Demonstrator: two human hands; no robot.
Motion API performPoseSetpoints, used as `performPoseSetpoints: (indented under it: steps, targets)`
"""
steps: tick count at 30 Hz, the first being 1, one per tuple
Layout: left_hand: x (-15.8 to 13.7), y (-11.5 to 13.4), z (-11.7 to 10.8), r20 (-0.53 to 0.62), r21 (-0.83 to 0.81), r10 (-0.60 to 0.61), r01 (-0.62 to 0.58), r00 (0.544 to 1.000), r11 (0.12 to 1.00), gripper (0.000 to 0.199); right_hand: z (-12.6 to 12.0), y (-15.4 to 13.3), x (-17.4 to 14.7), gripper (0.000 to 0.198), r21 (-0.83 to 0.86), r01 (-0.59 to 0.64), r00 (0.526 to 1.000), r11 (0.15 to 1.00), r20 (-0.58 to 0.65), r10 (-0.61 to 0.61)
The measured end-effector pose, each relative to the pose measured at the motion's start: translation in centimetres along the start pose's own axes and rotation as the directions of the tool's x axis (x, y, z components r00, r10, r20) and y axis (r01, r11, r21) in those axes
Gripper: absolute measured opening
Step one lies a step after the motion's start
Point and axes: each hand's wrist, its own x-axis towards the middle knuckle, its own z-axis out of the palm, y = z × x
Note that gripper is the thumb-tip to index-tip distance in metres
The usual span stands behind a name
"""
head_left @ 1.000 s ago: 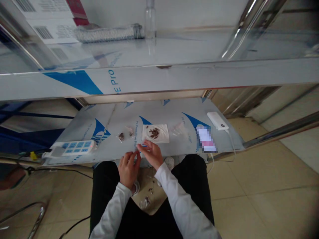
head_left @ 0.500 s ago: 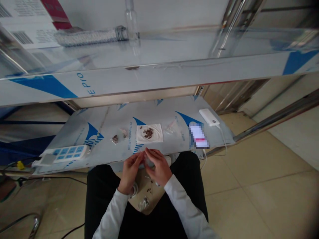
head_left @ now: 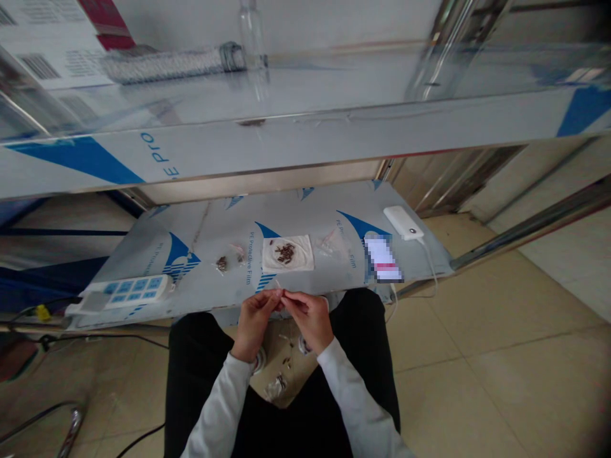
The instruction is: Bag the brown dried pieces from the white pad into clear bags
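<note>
In the head view, a tiny pale object, too small to identify, is being pinched between the fingertips of both hands at the lower centre of the frame, just in front of the near edge of the film-covered steel counter [head_left: 214,222]. The left hand [head_left: 252,318] is being held with its grip closed on the left end of that object, and the right hand [head_left: 310,315] with its grip closed on the right end; the fingertips are touching. Both white sleeves are being extended from the bottom of the frame over black trousers.

Just above the hands, a white paper square [head_left: 287,253] carrying a heap of small brown pieces [head_left: 284,250] is being supported by the counter. To its left, a small clear bag of brown bits [head_left: 221,263] is lying; further left, a white and blue power strip [head_left: 125,292]. At centre right, a white power bank [head_left: 403,222] is resting beside a blurred-out item.
</note>
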Motion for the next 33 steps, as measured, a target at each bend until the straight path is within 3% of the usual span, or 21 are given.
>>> performPoseSetpoints:
  steps: [4, 6, 8, 12, 15, 17, 20, 25, 28, 31, 33]
  targets:
    - [0.1, 0.5, -0.3, 0.045, 0.222, 0.075, -0.083, 0.996, 0.971, 0.030, -0.8, -0.2, 0.3, 0.023, -0.186, 0.048, 0.995, 0.981, 0.100, -0.030]
    - [-0.1, 1.0, -0.3, 0.070, 0.377, 0.110, -0.129, 0.991, 0.917, 0.025, -0.6, 0.0, 0.1, 0.025, -0.309, 0.079, 0.993, 0.948, 0.107, -0.048]
    - [-0.3, 1.5, -0.1, 0.087, 0.565, 0.146, -0.170, 0.985, 0.807, 0.020, -0.1, 0.5, -0.2, 0.024, -0.418, 0.091, 0.995, 0.904, 0.083, -0.062]
    - [-1.3, 2.0, 0.3, 0.066, 0.854, 0.160, -0.138, 0.985, 0.501, 0.018, 0.3, 2.3, -0.7, 0.021, -0.591, -0.012, 0.992, 0.806, -0.106, -0.063]
    - [-2.2, 2.1, 0.5, 0.033, 0.908, 0.134, -0.086, 0.990, 0.410, 0.013, -0.1, 2.8, -0.9, 0.020, -0.621, -0.036, 0.983, 0.783, -0.161, -0.083]
    - [-2.7, 2.4, 0.6, 0.006, 0.896, 0.141, -0.068, 0.990, 0.439, 0.010, -0.5, 2.4, -1.0, 0.027, -0.598, 0.019, 0.988, 0.801, -0.114, -0.108]
    - [-3.0, 3.1, 0.7, -0.038, 0.819, 0.160, -0.061, 0.986, 0.570, 0.013, -1.0, 0.9, -1.2, 0.049, -0.516, 0.166, 0.985, 0.841, 0.042, -0.168]
    - [-2.6, 3.7, -0.1, 0.004, 0.621, 0.139, -0.111, 0.990, 0.776, 0.011, -1.9, -1.2, -0.6, 0.053, -0.341, 0.356, 0.920, 0.870, 0.291, -0.263]
    - [-2.3, 3.9, -0.9, 0.055, 0.507, 0.103, -0.116, 0.993, 0.854, 0.011, -1.9, -1.3, 0.3, 0.075, -0.266, 0.387, 0.887, 0.883, 0.370, -0.277]
    - [-2.0, 4.6, -1.6, 0.060, 0.523, 0.097, -0.114, 0.994, 0.845, 0.012, -1.1, -0.6, 1.0, 0.067, -0.280, 0.384, 0.902, 0.880, 0.317, -0.293]
    - [-1.9, 5.2, -1.8, 0.044, 0.643, 0.157, -0.148, 0.987, 0.752, 0.012, -0.2, -0.2, 1.2, 0.055, -0.299, 0.368, 0.921, 0.881, 0.251, -0.300]
